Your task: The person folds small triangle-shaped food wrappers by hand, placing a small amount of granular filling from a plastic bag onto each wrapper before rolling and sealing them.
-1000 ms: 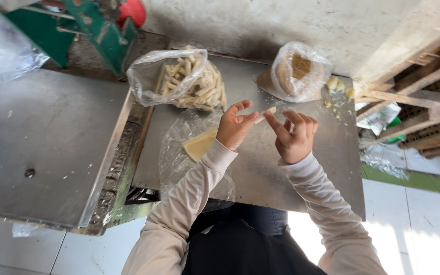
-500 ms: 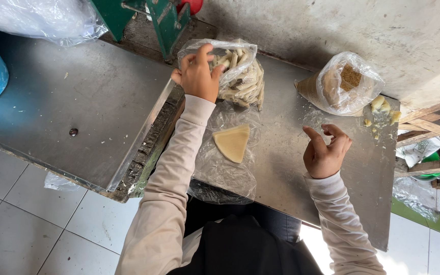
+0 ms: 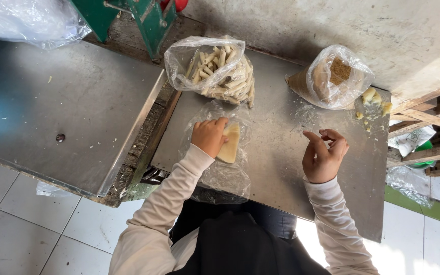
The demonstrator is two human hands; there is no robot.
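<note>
Two clear plastic bags stand at the back of the steel table (image 3: 281, 168): the bag of pale rolled sticks (image 3: 220, 69) sits open-mouthed just beyond the left hand (image 3: 209, 136), and the bag of brown crumbs (image 3: 334, 76) sits to the right, with a few yellowish dough scraps (image 3: 373, 98) beside it. The left hand rests fingers-down on a pale triangular wrapper (image 3: 230, 145), which lies flat on a sheet of clear plastic (image 3: 225, 175) near the table's front edge. The right hand (image 3: 324, 158) hovers well apart from it, fingers loosely curled and holding nothing I can make out. A second steel surface (image 3: 67, 107) adjoins on the left, bearing another plastic bag (image 3: 26, 20). White floor tiles (image 3: 21, 229) show below, a rough concrete wall (image 3: 342, 25) behind.
</note>
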